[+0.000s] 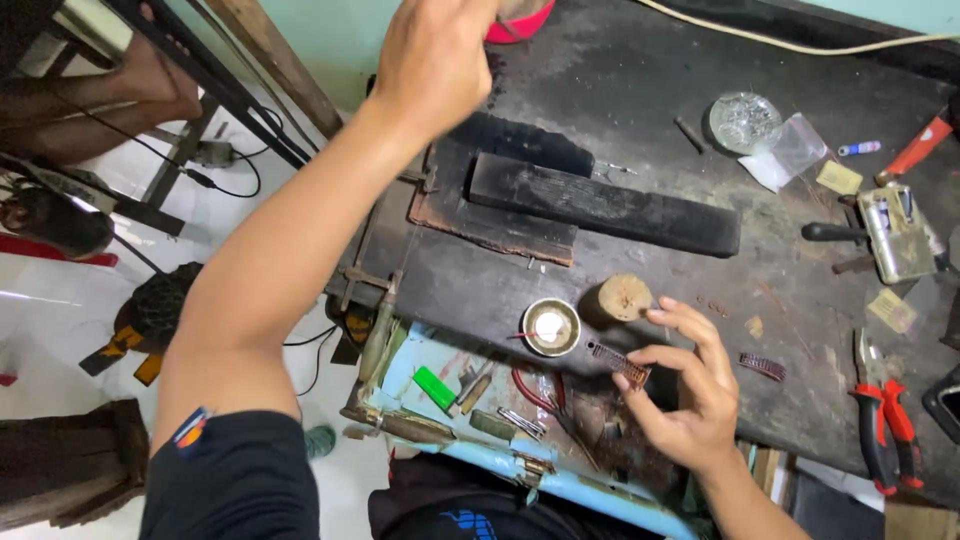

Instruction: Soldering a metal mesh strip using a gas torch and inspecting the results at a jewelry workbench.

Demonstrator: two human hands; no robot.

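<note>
Two hands are working apart just now: my right hand (690,395) is pinching a short ribbed strip of chain (618,362) between thumb and fingertips, holding it just above the dark workbench (640,80), while my left hand (432,60) is reaching far across toward a red container (520,22) at the top edge. I am judging this as a fetching step, with the piece kept ready beside the small round metal dish (550,327) and the wooden stub (625,297). I think the next move is asking for a steady right-hand pinch, so the strip is not sagging or slipping while my attention is on the far reach.

I cannot tell whether my left hand is closing on anything: I am seeing only its back, and its fingers are curling out of sight over the container, which the frame is cutting off. What the dish is holding is only a pale glare. A second ribbed strip (762,366) is lying apart to the right, near the red-handled pliers (880,425). The long black block (605,205) is lying across the bench beyond the dish. Small items in the blue tray (560,480) below are too jumbled to name.
</note>
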